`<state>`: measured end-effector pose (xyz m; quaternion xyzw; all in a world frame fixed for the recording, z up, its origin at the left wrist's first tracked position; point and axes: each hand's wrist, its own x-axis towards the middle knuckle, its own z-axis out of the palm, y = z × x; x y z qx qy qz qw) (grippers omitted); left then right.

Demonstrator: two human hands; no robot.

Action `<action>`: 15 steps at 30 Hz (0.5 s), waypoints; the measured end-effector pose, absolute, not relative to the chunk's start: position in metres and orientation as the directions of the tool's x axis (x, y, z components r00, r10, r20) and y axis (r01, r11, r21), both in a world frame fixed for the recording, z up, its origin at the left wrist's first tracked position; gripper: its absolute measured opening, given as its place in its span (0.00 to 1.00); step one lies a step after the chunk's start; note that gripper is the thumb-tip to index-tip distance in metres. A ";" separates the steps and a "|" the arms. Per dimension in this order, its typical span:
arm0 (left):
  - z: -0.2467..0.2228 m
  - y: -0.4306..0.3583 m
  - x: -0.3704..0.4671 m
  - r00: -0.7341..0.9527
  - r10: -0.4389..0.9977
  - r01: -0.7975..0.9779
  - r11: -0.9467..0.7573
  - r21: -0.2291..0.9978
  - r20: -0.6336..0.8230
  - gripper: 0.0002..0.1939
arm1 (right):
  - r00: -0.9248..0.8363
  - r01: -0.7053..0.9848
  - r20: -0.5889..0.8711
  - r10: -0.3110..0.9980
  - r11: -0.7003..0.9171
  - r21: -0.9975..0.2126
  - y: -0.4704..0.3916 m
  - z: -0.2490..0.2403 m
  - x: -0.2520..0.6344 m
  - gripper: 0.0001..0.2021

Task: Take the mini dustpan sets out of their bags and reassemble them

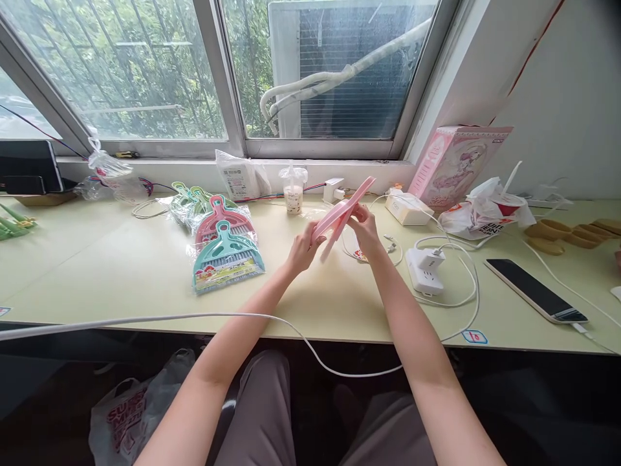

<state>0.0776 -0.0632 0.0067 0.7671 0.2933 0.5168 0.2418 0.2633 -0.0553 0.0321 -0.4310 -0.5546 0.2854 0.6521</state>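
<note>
Over the middle of the table, my left hand (pixel 303 248) and my right hand (pixel 365 228) both grip a pink plastic item (pixel 334 219). It consists of two flat parts that cross at an angle. Seen nearly edge-on, its exact kind cannot be made out. My left fingers are closed on its lower left end, while the right ones pinch it near the middle. To the left lie mini dustpan and brush sets in clear wrap: a teal one (pixel 227 251) in front, a pink one (pixel 217 217) behind it and green ones (pixel 191 195) at the back.
A white cable (pixel 194 316) hangs across the front edge above my forearms. Right of my hands are a power strip (pixel 425 272), coiled cords and a phone (pixel 536 291). A drink cup (pixel 294 194), a tissue pack (pixel 409 207) and a pink box (pixel 458 167) line the back.
</note>
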 end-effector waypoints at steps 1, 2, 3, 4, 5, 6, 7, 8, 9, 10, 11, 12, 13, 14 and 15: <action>0.007 -0.063 0.078 0.283 0.706 0.184 -0.704 0.686 0.649 0.23 | 0.215 0.101 0.487 0.846 0.477 -0.873 -0.057 0.033 0.263 0.13; 0.008 -0.061 0.079 0.270 0.717 0.174 -0.693 0.700 0.643 0.21 | 0.214 0.097 0.496 0.842 0.487 -0.868 -0.058 0.034 0.262 0.12; 0.009 -0.058 0.077 0.241 0.737 0.171 -0.673 0.720 0.632 0.18 | 0.215 0.093 0.502 0.838 0.494 -0.864 -0.059 0.035 0.261 0.12; 0.010 -0.052 0.074 0.178 0.767 0.174 -0.641 0.747 0.617 0.15 | 0.213 0.090 0.505 0.836 0.498 -0.862 -0.060 0.036 0.260 0.12; 0.012 -0.045 0.069 0.078 0.798 0.172 -0.601 0.780 0.598 0.12 | 0.205 0.087 0.507 0.837 0.501 -0.861 -0.060 0.037 0.260 0.12; 0.015 -0.037 0.060 -0.068 0.818 0.165 -0.556 0.815 0.571 0.12 | 0.195 0.082 0.511 0.837 0.505 -0.859 -0.061 0.038 0.261 0.12; 0.018 -0.027 0.050 -0.247 0.812 0.142 -0.510 0.849 0.529 0.13 | 0.188 0.073 0.517 0.835 0.513 -0.855 -0.062 0.039 0.263 0.13; 0.022 -0.018 0.038 -0.415 0.768 0.106 -0.491 0.865 0.487 0.14 | 0.182 0.062 0.523 0.833 0.521 -0.851 -0.063 0.041 0.265 0.13; 0.026 -0.010 0.026 -0.560 0.699 0.085 -0.486 0.870 0.445 0.15 | 0.184 0.053 0.530 0.828 0.530 -0.846 -0.064 0.044 0.269 0.14; 0.029 -0.003 0.015 -0.651 0.642 0.076 -0.476 0.876 0.405 0.15 | 0.197 0.051 0.536 0.821 0.537 -0.842 -0.065 0.047 0.273 0.14; 0.032 0.001 0.007 -0.674 0.637 0.058 -0.461 0.886 0.375 0.15 | 0.224 0.059 0.541 0.811 0.543 -0.838 -0.065 0.050 0.278 0.15; 0.034 0.004 0.001 -0.649 0.673 0.027 -0.445 0.895 0.354 0.15 | 0.260 0.079 0.546 0.797 0.546 -0.834 -0.066 0.053 0.282 0.16; 0.035 0.004 0.000 -0.592 0.737 -0.016 -0.415 0.910 0.326 0.15 | 0.292 0.109 0.549 0.783 0.543 -0.832 -0.066 0.055 0.287 0.18; 0.035 0.002 0.001 -0.498 0.817 -0.061 -0.369 0.927 0.292 0.16 | 0.315 0.149 0.553 0.772 0.535 -0.832 -0.066 0.057 0.292 0.19; 0.035 -0.001 0.004 -0.371 0.893 -0.098 -0.312 0.945 0.256 0.17 | 0.321 0.200 0.555 0.768 0.518 -0.832 -0.067 0.059 0.297 0.19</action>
